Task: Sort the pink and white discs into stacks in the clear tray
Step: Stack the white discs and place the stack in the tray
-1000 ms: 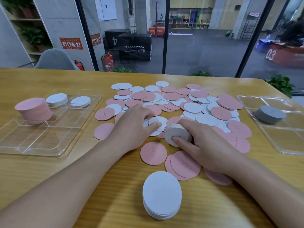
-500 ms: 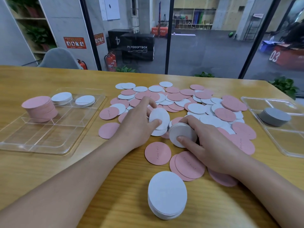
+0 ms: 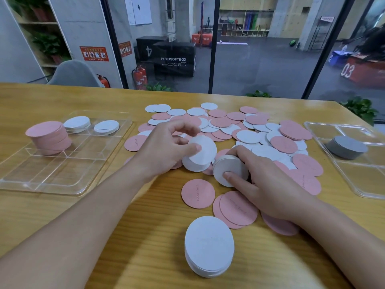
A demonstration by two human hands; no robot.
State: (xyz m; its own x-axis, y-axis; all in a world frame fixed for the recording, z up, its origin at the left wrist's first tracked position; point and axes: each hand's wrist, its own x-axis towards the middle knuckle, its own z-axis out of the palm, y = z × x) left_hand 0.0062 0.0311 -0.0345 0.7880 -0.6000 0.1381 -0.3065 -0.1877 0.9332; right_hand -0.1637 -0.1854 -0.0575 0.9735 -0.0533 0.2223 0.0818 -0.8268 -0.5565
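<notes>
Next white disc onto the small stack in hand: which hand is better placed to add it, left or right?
Left. The left hand already pinches a white disc, lifted and tilted right beside the small white stack. The right hand grips that stack, so it's occupied.

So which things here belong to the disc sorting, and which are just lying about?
Job:
- left hand pinching a white disc
- right hand gripping a small white stack
- loose disc pile
- clear tray with pink stack
- near white stack

Lying about:
- right-side tray holding grey stack
- grey chair
- fire extinguisher
</notes>
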